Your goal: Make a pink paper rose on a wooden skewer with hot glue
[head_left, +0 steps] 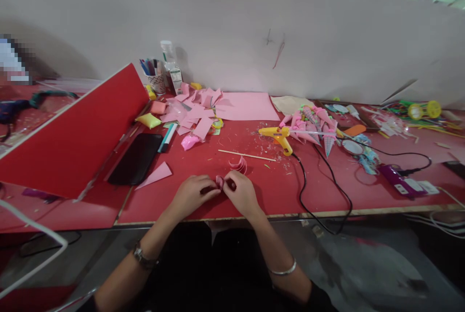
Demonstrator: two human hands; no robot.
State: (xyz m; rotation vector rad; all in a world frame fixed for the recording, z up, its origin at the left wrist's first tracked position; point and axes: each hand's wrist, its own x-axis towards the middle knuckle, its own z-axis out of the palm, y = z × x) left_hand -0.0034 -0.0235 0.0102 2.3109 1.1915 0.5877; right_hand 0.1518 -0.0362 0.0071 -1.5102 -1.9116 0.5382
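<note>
Head view, looking down at a red surface where we work with both hands close together at the near edge. Our left hand and right hand meet around a small pink paper piece, folded or curled into a tight shape. The fingers of both hands are pinched closed on it from either side, left fingers touching its left edge and right fingers its right edge. The piece sits just above the surface, near the middle of the scene.

Just beyond our hands lie a few curled pink paper strips, and a thin wooden stick lies flat a little farther away. To the right of the stick a yellow glue gun rests on the surface, its black cord looping toward the near edge. Farther right is a cluster of pink paper cones.

To the left a pink paper triangle lies flat beside a black phone. A red board leans at a slant on the far left. At the far side a heap of pink paper scraps lies beside a large pink sheet, with a cup of pens and a clear bottle against the pale wall.

We wear a watch on the left wrist and a bangle on the right.
</note>
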